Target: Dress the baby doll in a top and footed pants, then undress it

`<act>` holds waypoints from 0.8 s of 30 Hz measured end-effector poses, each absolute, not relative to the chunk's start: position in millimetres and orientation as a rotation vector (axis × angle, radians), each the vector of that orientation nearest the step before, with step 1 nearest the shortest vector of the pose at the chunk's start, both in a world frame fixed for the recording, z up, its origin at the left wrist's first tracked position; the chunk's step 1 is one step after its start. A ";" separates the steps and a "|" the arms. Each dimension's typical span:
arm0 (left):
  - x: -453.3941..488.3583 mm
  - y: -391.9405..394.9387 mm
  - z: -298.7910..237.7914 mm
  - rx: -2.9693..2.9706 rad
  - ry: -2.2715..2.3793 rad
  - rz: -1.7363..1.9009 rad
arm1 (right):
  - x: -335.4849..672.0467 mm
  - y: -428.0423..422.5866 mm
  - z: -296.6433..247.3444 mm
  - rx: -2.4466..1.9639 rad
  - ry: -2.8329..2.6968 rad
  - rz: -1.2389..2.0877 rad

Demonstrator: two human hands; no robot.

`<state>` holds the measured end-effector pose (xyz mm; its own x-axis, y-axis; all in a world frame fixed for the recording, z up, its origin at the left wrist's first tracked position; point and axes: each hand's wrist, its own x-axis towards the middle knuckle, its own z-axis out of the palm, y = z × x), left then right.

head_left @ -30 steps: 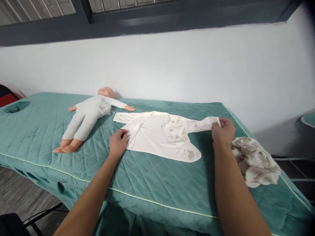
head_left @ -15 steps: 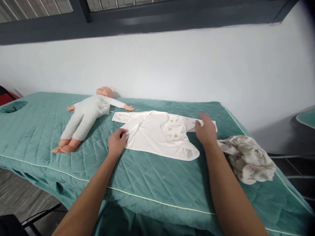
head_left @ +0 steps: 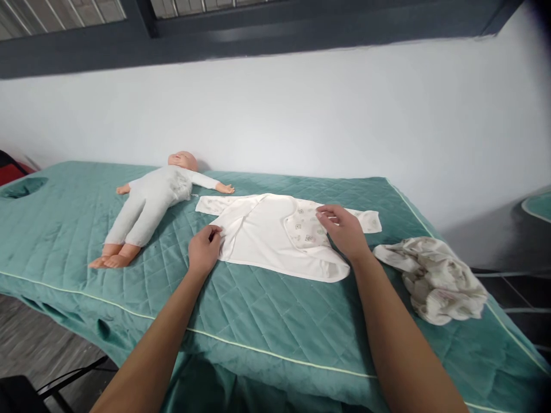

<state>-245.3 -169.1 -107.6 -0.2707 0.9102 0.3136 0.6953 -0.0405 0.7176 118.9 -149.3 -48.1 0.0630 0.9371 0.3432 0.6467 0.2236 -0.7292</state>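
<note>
Items, left to right, placed by the doll (head_left: 150, 203), which lies on its back on the teal quilted table cover (head_left: 267, 321).

1. Face hole (head_left: 19, 188) in the cover: well left of the doll.
2. Left hand (head_left: 204, 252): right of the doll's legs. Thumb and forefinger pinch the near left hem of the garment; the other fingers are curled under.
3. White baby garment (head_left: 262, 235): spread flat on the cover just right of the doll, one sleeve end near the doll's outstretched hand. Thin knit with a printed inner panel. Judged very light, limp and non-fragile; it will sag and crease if lifted at a single point and may drag on the quilting. Best held at hems, sleeve cuffs or shoulder seams, at two points.
4. Right hand (head_left: 344, 229): farther right of the doll, palm down on the printed panel, fingers loosely together; whether they nip a fold cannot be told.
5. Crumpled printed cloth (head_left: 434, 278): farthest right of the doll, heaped, apart from the garment.

Containers: none seen.
</note>
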 end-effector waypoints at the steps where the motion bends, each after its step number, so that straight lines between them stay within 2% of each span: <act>1: -245.3 -169.1 -107.5 1.717 1.973 1.209 | 110.6 -154.2 -45.0 -1.468 -1.734 0.501; 5: -245.3 -168.9 -107.8 1.727 1.955 1.228 | 86.2 -168.4 -42.7 -1.483 -2.132 0.616; 8: -245.7 -168.5 -108.4 1.728 1.955 1.227 | 80.9 -170.3 -46.5 -1.515 -2.223 0.600; 14: -245.5 -169.2 -106.8 1.739 1.976 1.209 | 106.3 -158.9 -44.0 -1.556 -1.727 0.756; 19: -244.2 -170.8 -104.7 1.740 1.979 1.198 | 163.3 -146.8 -41.0 -2.006 -1.230 0.411; 24: -245.0 -169.5 -106.6 1.735 1.962 1.223 | 175.9 -144.2 -46.7 -2.193 -1.327 0.434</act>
<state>-245.0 -169.5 -106.6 -0.2593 0.9072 0.3314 0.6969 -0.0618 0.7145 175.9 -144.2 -46.7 0.4649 0.8854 0.0019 0.7133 -0.3732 -0.5932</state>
